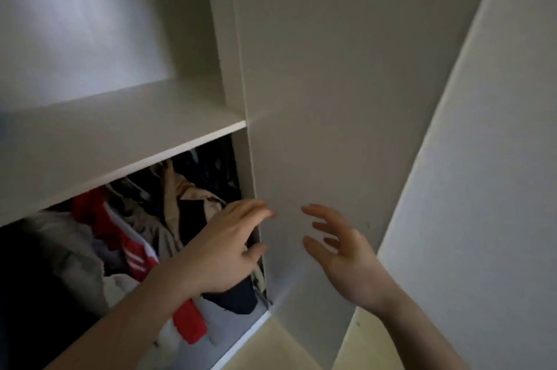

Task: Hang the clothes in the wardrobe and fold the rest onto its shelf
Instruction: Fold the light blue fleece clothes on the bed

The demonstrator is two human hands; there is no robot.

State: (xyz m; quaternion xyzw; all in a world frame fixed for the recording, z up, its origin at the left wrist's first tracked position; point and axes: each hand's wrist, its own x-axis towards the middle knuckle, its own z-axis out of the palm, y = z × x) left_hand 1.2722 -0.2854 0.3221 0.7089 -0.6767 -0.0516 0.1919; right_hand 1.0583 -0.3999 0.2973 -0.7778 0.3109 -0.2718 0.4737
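Left hand [224, 252] spread loosely by the wardrobe door [316, 128] edge, right hand [340, 252] spread, empty, clothes [126, 237] hanging under the shelf [105, 140]

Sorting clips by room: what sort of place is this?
Likely a bedroom, at an open white wardrobe: hanging clothes packed below a shelf, and its door swung open.

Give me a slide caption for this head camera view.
Both open hands, left hand and right hand, reach toward the white wardrobe door beside hanging clothes.
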